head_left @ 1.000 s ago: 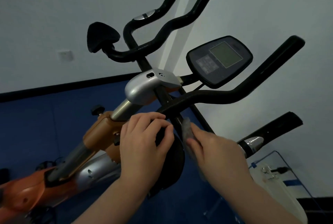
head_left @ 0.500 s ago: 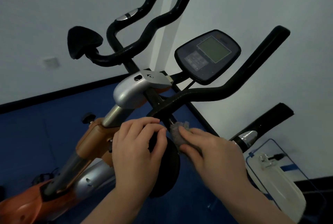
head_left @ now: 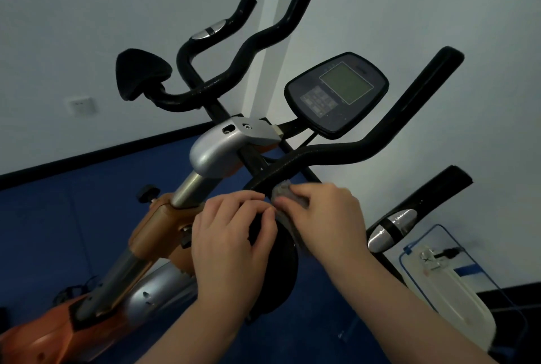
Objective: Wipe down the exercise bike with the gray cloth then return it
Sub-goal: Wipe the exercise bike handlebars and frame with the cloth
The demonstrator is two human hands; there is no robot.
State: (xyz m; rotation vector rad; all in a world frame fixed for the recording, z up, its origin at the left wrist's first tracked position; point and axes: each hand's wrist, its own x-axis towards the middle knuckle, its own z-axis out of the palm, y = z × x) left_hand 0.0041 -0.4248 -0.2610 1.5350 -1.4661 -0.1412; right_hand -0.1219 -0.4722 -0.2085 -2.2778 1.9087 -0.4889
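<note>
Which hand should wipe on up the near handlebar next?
Right. The right hand holds the gray cloth against the near handlebar. The left hand grips the round black pad, with no cloth.

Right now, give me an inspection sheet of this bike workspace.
Surface: blue floor, black strip along the base of the white wall.
Job's things: bike, orange and silver frame; gray cloth against the near black handlebar.
Clutter: clear container at lower right.
Hands: left hand curled round a black round pad; right hand grips the cloth.
Cables: thin blue line by the container; dark cord on the floor at lower left.
Surroundings: console, screen unlit; wall socket.
</note>
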